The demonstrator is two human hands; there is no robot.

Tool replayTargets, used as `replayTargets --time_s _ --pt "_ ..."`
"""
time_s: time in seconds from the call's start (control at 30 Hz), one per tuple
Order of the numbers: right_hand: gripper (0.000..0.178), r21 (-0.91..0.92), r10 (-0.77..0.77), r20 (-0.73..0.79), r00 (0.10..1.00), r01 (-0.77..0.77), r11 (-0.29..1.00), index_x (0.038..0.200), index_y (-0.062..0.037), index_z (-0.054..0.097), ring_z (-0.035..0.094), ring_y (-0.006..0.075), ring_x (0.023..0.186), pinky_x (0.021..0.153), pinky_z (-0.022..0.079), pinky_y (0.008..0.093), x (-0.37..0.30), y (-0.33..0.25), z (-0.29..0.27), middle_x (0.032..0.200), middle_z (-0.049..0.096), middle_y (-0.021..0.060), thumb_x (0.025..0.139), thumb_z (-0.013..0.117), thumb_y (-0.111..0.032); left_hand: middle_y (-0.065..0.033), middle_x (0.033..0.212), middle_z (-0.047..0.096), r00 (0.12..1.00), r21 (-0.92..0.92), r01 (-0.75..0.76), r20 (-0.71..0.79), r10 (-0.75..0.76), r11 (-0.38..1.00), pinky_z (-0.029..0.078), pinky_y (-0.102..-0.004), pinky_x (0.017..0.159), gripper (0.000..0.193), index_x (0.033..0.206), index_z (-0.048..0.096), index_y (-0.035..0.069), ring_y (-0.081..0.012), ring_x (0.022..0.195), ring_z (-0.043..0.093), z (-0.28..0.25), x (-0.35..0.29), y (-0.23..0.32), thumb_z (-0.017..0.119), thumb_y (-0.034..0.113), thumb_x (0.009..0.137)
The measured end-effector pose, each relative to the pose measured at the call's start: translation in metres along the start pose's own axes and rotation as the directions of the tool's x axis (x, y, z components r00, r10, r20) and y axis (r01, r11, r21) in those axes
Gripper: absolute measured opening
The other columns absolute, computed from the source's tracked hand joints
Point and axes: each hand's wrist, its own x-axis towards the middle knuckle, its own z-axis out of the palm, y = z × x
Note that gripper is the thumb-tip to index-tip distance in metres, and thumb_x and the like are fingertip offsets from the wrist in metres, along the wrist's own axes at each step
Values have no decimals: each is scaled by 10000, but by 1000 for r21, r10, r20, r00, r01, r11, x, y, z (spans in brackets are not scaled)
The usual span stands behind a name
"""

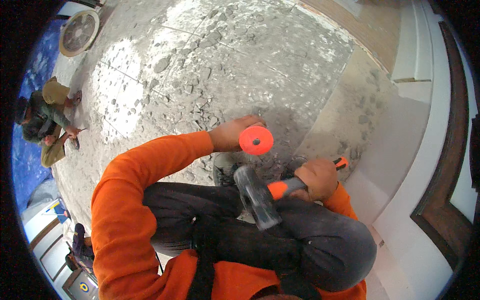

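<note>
My left hand [236, 132] is closed around a chisel, seen nearly end-on. The chisel's round bright-orange hand guard [264, 136] faces up and hides its shaft and tip. In my right hand [317, 180] is a club hammer [256, 197], gripped by its grey and orange handle. The hammer's scuffed dark metal head hangs over my lap, below and apart from the guard. Under my hands lies a rough grey floor [280, 95] scattered with broken chips. My shoes show partly between my hands.
Loose rubble [202, 102] spreads ahead and to the left. A person [42, 120] squats at the far left before a blue sheet [30, 165]; another person [82, 247] is at the lower left. A round fan [79, 33] stands at the upper left. A white wall [425, 150] runs close on my right.
</note>
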Motion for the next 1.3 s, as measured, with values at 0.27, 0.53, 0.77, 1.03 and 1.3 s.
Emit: replayTargets --time_s 0.27,0.53,0.77,1.03,1.3 --pt "530 -94 273 33 962 -269 959 809 -103 591 620 354 566 473 451 462 -11 3 5 662 611 119 814 688 -624 -128 1316 570 1000 -40 26 8 -25 999 459 -421 1055 498 1245 578 78 -330 1242 558 -6 4 5 772 251 821" --pt "475 -184 314 82 946 -295 937 853 -77 622 604 346 570 494 435 427 -21 9 22 693 617 125 775 765 -523 -128 1271 581 1000 -31 -21 21 22 999 469 -427 1031 453 1226 578 73 -333 1209 567 -3 13 1 749 242 842" --pt "502 -51 35 2 999 -35 998 817 -89 598 613 374 568 497 466 481 -6 -8 -11 644 597 137 824 709 -578 -114 1262 562 995 13 -93 -29 93 996 477 -428 1009 506 1254 549 86 -354 1173 553 7 10 -6 754 168 798" --pt "441 -72 143 57 988 -139 988 848 -86 622 603 348 567 493 435 440 4 -7 -11 655 597 120 821 724 -515 -126 1288 562 999 10 -35 12 35 999 459 -423 1039 460 1231 561 80 -349 1225 543 6 -2 -8 745 197 826" --pt "518 -206 389 123 913 -360 910 837 -79 592 634 360 624 533 478 462 -10 3 9 683 607 130 832 692 -587 -132 1240 562 999 -19 -11 -35 10 1000 486 -432 984 412 1219 555 92 -362 1180 550 8 5 -7 707 169 844"
